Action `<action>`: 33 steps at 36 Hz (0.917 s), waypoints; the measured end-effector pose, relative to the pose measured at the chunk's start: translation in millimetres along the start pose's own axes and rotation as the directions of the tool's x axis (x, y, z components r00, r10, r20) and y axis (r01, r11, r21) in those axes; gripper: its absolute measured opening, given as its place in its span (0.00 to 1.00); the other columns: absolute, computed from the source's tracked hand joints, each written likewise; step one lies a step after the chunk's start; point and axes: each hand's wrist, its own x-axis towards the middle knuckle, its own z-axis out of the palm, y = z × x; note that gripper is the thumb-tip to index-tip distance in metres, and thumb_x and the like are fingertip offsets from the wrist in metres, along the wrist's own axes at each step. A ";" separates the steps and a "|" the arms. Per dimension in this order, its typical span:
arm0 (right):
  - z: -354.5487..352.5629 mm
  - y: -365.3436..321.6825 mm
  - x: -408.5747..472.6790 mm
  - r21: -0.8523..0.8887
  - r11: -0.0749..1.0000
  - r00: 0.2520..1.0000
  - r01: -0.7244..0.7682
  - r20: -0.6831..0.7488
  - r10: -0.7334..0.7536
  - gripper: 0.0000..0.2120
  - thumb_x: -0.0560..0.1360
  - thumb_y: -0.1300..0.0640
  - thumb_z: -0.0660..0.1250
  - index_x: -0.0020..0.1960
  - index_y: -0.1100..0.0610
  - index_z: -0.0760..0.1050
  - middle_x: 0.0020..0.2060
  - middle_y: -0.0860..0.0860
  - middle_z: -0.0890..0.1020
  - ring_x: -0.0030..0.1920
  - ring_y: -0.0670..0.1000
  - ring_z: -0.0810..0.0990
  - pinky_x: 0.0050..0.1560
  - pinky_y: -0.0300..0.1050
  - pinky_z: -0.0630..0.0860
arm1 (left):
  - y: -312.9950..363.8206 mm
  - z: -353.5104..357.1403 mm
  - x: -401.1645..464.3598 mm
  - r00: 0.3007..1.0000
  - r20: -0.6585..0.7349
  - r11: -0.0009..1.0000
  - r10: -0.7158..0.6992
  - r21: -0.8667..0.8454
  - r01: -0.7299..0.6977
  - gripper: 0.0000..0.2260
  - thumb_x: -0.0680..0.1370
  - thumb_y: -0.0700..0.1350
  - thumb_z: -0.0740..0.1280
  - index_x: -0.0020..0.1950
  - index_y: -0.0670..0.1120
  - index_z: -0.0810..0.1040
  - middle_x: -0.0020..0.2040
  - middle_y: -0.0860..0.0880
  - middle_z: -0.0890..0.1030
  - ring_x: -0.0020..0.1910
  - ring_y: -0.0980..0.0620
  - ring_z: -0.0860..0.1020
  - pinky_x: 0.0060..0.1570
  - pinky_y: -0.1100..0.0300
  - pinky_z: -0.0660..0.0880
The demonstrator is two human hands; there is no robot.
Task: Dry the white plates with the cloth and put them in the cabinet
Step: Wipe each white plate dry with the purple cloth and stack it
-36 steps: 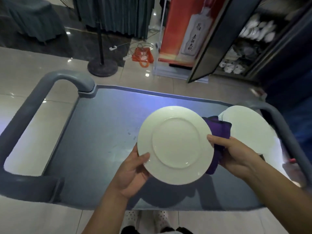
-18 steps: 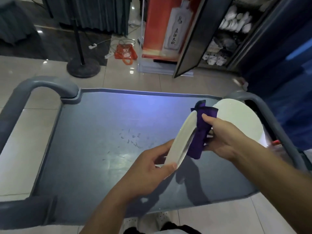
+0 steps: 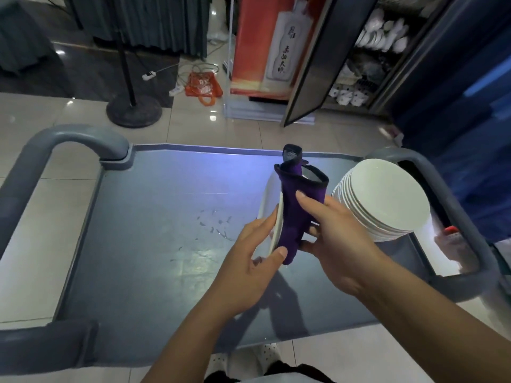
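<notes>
Hands first: your left hand [image 3: 249, 261] now holds the plate [image 3: 269, 208] on edge, thumb at its lower rim and fingers behind, where a second ago it lay face-up toward you. Your right hand [image 3: 340, 239] pinches the purple cloth [image 3: 297, 205] folded over the rim, so both grips are closed on something, the left on the plate, the right on the cloth with the plate sandwiched inside it. The turn suggests the face is done and you are wiping the edge and the back; this plate looks nearly ready for storing.

Just beside your right hand, the stack of plates [image 3: 384, 200] waits at the right end of the grey cart [image 3: 171, 183]. Many remain, so the task seems far from finished. The cart's surface shows a few wet streaks near its middle and a curved handle [image 3: 83, 139] at the far left corner.

Beyond the cart lies pale tiled floor, with a round stand base [image 3: 134, 110] and an orange bag [image 3: 203, 88]. Farther right, the cabinet [image 3: 367, 62] stands with its dark door [image 3: 312, 76] swung open, white dishes on its shelves.
</notes>
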 end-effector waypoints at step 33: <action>-133.1 61.3 -57.8 -0.676 0.318 0.743 0.665 0.641 -0.193 0.21 0.81 0.55 0.62 0.71 0.39 0.73 0.80 0.44 0.58 0.81 0.51 0.54 0.78 0.61 0.54 | 3.0 19.3 18.6 0.881 0.254 0.423 -0.399 -0.802 0.423 0.24 0.79 0.50 0.63 0.73 0.40 0.75 0.68 0.38 0.79 0.67 0.37 0.78 0.71 0.41 0.70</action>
